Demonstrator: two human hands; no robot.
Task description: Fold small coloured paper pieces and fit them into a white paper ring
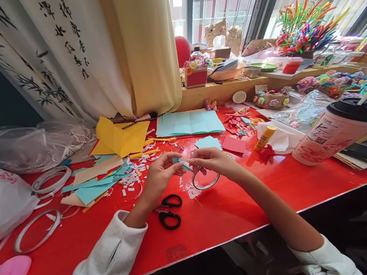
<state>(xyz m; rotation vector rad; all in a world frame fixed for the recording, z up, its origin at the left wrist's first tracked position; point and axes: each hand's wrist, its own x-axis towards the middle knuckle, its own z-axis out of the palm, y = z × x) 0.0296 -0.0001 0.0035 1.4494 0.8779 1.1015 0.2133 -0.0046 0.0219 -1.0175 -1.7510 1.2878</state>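
Over the middle of the red table, my left hand [161,174] pinches a small piece of light blue paper [187,168] between thumb and fingers. My right hand [215,161] meets it from the right, its fingertips closed at the paper's edge on a tiny pale bit I cannot make out. Just below my right hand is a roll of tape [207,185], nearly used up, its upper part hidden by the fingers. Black-handled scissors [169,212] lie beside my left wrist, their blades partly hidden under it.
Paper scraps [133,177] and blue and yellow sheets lie left of my hands. Tape rings [37,231] rest farther left. Behind are a stack of blue paper [189,123] and red cuttings. A glue stick [265,138] and a large drink cup [334,132] stand on the right.
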